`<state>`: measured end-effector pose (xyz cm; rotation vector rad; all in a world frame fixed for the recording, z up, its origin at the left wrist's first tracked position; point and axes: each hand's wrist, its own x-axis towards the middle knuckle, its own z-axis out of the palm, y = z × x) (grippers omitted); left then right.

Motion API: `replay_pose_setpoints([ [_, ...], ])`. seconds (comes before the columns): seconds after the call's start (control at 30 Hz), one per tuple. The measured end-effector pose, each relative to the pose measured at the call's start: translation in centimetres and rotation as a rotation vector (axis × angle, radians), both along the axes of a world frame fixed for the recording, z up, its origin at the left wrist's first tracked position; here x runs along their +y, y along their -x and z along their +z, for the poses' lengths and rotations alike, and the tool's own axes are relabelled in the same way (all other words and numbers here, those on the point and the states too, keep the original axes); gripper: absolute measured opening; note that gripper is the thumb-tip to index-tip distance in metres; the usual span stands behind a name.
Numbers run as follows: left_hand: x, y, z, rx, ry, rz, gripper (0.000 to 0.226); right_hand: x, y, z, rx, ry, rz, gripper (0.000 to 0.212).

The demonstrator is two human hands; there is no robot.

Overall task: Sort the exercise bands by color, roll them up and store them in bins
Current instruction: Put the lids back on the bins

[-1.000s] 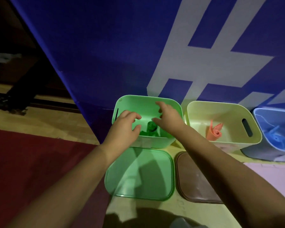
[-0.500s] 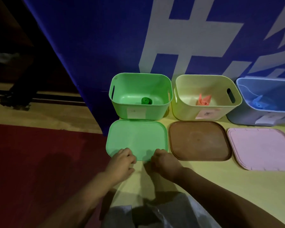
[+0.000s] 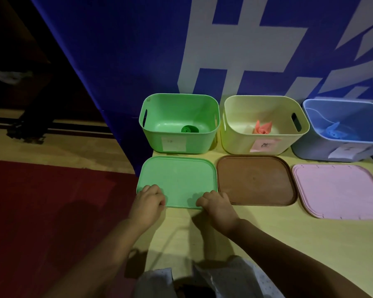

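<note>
Head cam looks down at both hands on the near edge of the green lid (image 3: 177,179), which lies flat on the yellow floor mat (image 3: 267,233) right in front of the green bin (image 3: 179,123). Left hand (image 3: 148,202) has its fingers curled over the near left corner, right hand (image 3: 216,204) does the same at the near right corner, so both look clamped on the rim. The rolled green band (image 3: 189,129) already sits at the bottom of that bin, so I'd guess the step is closing it up. To do it well: lift the lid level with both hands, line the rounded corners up over the bin's rim, then press down evenly. Thumbs are tucked under and hidden, so can't tell how firm the grip is. The orange band (image 3: 262,127) in the cream bin (image 3: 265,125) looks loosely rolled. The blue bin (image 3: 342,130) is cut off at the right edge, and the writing on the labels is unreadable.
</note>
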<state>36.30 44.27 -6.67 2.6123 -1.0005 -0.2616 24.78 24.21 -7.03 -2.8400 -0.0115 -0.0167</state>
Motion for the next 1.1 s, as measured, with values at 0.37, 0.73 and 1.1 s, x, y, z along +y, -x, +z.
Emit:
replay_pose_setpoints([
  [0.37,1.4,-1.6,12.1,0.341,0.272,0.013,0.02,-4.5,0.8,7.5,-0.156,-0.321,-0.073,0.017],
  [0.73,-0.4,-9.2,16.5,0.146,0.755,0.486,0.026,-7.2,-6.3,17.3,-0.242,-0.922,-0.363,0.022],
  [1.1,-4.1,-14.6,13.8,0.428,0.686,0.576,0.031,-10.5,-18.9,16.7,-0.135,-0.85,-0.706,0.029],
])
